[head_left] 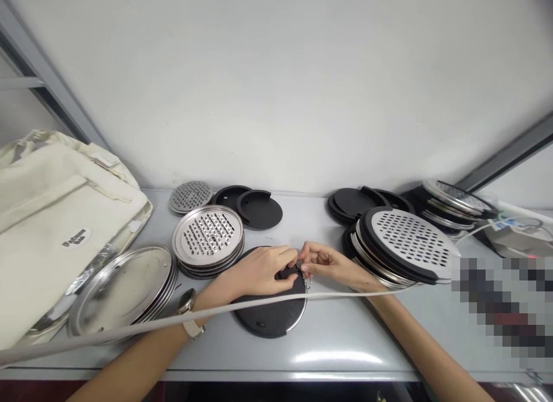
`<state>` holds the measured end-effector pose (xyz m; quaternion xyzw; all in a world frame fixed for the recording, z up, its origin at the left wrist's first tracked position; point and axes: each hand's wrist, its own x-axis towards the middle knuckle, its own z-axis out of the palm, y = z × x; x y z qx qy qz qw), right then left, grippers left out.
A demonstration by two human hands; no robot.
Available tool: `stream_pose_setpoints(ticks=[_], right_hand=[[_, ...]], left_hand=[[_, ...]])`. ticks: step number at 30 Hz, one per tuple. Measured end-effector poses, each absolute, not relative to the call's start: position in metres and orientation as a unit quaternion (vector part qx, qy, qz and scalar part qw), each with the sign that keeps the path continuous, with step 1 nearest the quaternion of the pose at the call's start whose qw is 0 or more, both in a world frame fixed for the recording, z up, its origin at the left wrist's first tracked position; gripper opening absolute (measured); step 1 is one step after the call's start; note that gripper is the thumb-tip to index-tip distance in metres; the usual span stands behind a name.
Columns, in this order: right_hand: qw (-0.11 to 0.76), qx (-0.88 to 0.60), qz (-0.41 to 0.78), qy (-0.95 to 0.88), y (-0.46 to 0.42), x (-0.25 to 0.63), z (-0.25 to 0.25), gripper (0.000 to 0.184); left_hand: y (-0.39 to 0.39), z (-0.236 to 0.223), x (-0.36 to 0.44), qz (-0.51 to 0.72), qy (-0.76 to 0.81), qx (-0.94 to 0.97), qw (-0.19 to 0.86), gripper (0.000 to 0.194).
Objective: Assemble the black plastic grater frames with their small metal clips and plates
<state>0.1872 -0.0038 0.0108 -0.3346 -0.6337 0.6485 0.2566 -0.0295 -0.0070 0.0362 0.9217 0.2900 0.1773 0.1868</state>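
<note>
A round black disc (273, 310) with a thin metal edge on its right lies flat on the grey table in front of me. Over its upper part, my left hand (265, 270) is closed, thumb and fingers gripping a small black piece (286, 272). Close beside it, my right hand (322, 262) pinches one end of a thin metal chain (308, 283), which hangs down at the disc's right side. The fingertips of both hands nearly meet, and they partly hide where chain and black piece come together.
Perforated metal grater discs (208, 236) are stacked to the left, near plain metal plates (123, 289) and a cream bag (64, 217). Black lids (259, 209) lie behind. A grater-topped stack (412, 241) stands right. A white cable (207, 314) crosses over my forearms.
</note>
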Motion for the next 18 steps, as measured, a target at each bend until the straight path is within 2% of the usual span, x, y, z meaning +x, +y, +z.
stream_pose_setpoints(ticks=[18], right_hand=[[0.24,-0.343,0.663,-0.62,-0.0011,0.1884,0.0088,0.025]], left_hand=[[-0.0022,0.032,-0.0297,0.193,0.25,0.926,0.208,0.009]])
